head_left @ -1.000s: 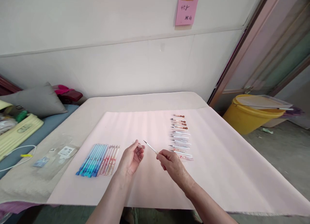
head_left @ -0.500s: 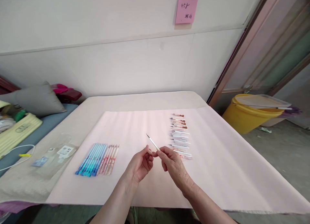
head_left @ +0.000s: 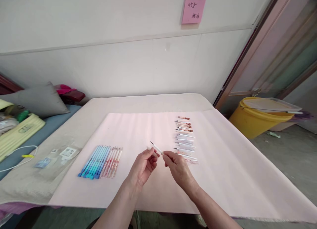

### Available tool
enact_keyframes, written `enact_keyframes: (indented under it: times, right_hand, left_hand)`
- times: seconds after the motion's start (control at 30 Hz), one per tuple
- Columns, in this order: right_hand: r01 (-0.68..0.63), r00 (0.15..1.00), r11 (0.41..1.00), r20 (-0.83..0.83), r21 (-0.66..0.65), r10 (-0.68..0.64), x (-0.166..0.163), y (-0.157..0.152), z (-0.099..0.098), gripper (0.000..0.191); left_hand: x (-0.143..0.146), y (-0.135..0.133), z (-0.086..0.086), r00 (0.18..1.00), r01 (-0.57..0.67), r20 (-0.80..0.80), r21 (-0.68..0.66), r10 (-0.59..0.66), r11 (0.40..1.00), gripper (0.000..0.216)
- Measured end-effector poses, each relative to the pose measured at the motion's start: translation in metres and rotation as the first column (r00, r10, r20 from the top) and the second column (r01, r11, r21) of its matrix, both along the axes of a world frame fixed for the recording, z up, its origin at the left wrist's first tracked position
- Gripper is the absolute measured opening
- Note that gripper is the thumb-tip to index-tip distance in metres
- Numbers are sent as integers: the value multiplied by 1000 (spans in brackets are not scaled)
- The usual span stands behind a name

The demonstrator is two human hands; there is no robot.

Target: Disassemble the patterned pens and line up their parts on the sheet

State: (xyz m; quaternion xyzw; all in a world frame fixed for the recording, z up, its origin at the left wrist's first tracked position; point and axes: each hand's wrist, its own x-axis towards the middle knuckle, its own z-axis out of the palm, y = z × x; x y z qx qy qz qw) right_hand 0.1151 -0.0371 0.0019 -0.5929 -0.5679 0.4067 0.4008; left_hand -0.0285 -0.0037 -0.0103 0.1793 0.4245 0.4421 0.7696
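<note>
Between my right hand's (head_left: pixel 177 165) thumb and fingers is a slim white pen refill (head_left: pixel 156 147), its dark tip pointing up and to the left. My left hand (head_left: pixel 145 165) pinches a short, pale pen piece (head_left: pixel 154 152) just beside the refill; its exact kind is unclear. To the right lies a column of several white refills (head_left: pixel 184 140) and pen parts, some with brown ends (head_left: pixel 187 127). Left of my hands, blue pens (head_left: pixel 95 161) and red-and-white patterned pens (head_left: pixel 112 162) lie side by side in a row.
A pale pink cloth (head_left: pixel 218 176) covers the table. Clear plastic bags (head_left: pixel 58 161) lie at its left, near a white cable (head_left: pixel 17 147). A grey cushion (head_left: pixel 47 102) is farther back. A yellow bucket (head_left: pixel 257 121) stands on the floor at right; a pink note (head_left: pixel 194 8) hangs on the wall.
My hands have drawn slightly apart. The right hand has shifted a little right with the refill, and more of the pale piece shows in my left fingers. The view has shifted slightly.
</note>
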Motion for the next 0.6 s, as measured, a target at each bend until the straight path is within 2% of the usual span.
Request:
enact_keyframes:
  times: [0.17, 0.27, 0.33, 0.4, 0.47, 0.53, 0.6]
  right_hand:
    - [-67, 970, 994, 239, 90, 44, -5, -2, -1, 26]
    - [-78, 897, 991, 442, 112, 21, -8, -4, -2, 25]
    - [-109, 861, 989, 507, 102, 43, -8, -5, -2, 25]
    - [-143, 871, 986, 484, 87, 84, -5, -5, -1, 24]
    - [-152, 914, 986, 391, 71, 113, 3, -3, 1, 23]
    - [-103, 963, 994, 253, 32, 91, 12, 1, 3, 22]
    - [-13, 995, 999, 98, -45, 18, 20, 6, 3, 20]
  left_hand:
    - [4, -3, 2, 1000, 22, 9, 1, -22, 1000, 16]
    - [8, -5, -4, 1000, 17, 12, -13, -17, 1000, 14]
    - [8, -3, -7, 1000, -29, -6, -22, 29, 999, 12]
    - [6, 1, -8, 991, -127, -34, -43, 126, 991, 11]
    - [0, 7, -7, 976, -215, -47, -62, 212, 975, 10]
    - [-6, 12, -5, 968, -248, -44, -72, 246, 966, 9]
    - [-7, 12, -3, 975, -221, -38, -72, 219, 973, 8]
